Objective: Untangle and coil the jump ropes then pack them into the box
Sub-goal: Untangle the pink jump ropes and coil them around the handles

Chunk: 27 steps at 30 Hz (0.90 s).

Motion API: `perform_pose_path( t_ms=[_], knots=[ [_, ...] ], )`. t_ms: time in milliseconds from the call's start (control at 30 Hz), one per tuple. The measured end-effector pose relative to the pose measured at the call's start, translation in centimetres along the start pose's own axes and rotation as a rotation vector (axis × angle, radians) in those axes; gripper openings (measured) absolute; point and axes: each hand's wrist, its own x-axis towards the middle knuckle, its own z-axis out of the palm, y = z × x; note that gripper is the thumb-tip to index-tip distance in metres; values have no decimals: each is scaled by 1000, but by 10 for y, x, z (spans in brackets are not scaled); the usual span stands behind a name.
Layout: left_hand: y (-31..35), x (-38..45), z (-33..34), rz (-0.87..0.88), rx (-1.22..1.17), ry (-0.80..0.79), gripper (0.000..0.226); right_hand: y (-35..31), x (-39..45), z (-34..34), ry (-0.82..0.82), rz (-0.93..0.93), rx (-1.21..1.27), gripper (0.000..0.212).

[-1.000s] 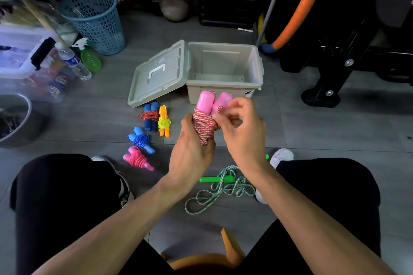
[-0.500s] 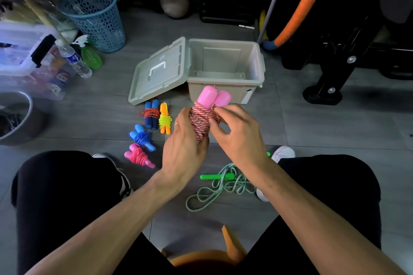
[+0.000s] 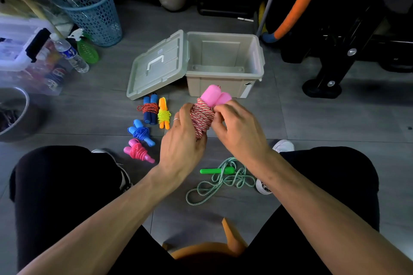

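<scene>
A red-and-white rope with two pink handles is coiled into a tight bundle, held up in front of the open grey box. My left hand grips the bundle from the left. My right hand pinches the rope just under the handles. Several coiled ropes lie on the floor to the left: a red one with blue handles, a yellow one with orange handles, a blue one and a pink one. A loose green rope with a green handle lies tangled under my right arm.
The box lid leans open against the box's left side. A blue mesh basket, a water bottle and a green spray bottle stand at the back left. Black equipment legs stand at the right. My knees frame the floor.
My right hand has dropped from beside the pink handles to the rope just below them and closed in on the bundle. The bundle stays in my left hand.
</scene>
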Motion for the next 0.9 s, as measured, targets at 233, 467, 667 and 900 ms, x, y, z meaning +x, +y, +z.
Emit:
perform_pose_path(
  t_ms=[233,467,667,900],
  knots=[
    [-2,7,-7,6,-13,35,62,3,10,-7,-32,126,271,15],
    [5,10,-6,86,105,8,59,6,10,-5,-105,212,147,8],
    [5,10,-1,86,108,-15,60,3,6,3,-100,292,125,11],
    [-1,13,-3,42,11,-53,57,-3,4,3,-147,180,-27,23]
  ],
)
